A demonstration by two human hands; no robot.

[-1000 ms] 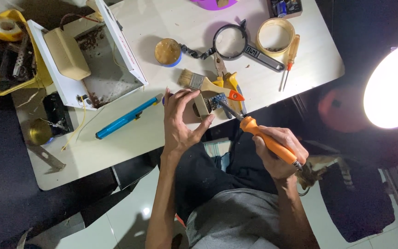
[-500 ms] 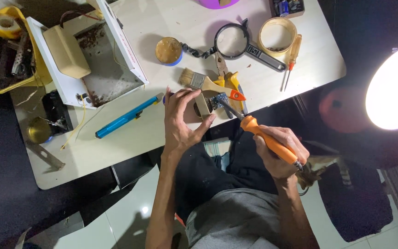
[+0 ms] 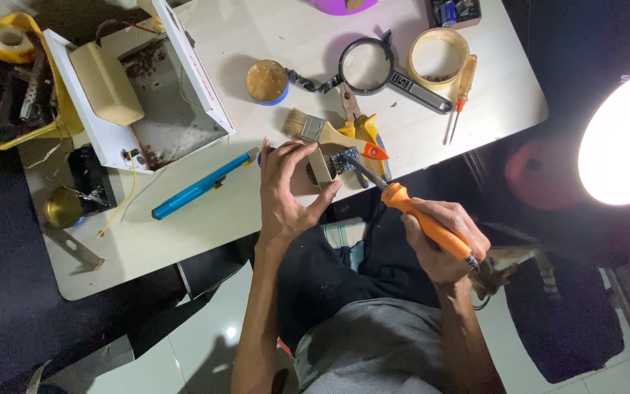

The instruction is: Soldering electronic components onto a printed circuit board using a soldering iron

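My right hand grips the orange handle of a soldering iron. Its metal tip touches a small circuit board at the table's front edge. My left hand rests on the table just left of that board, fingers curled around a small object I cannot make out. A paintbrush with a wooden handle lies directly behind the board, next to yellow-and-orange cutters.
On the white table lie a blue pen-shaped tool, a round tin, a magnifier, a tape roll and a small screwdriver. An opened white device case and a yellow tool bin stand left. A bright lamp glares right.
The view has shifted very slightly. Both hands, the soldering iron and the board stay in the same place.
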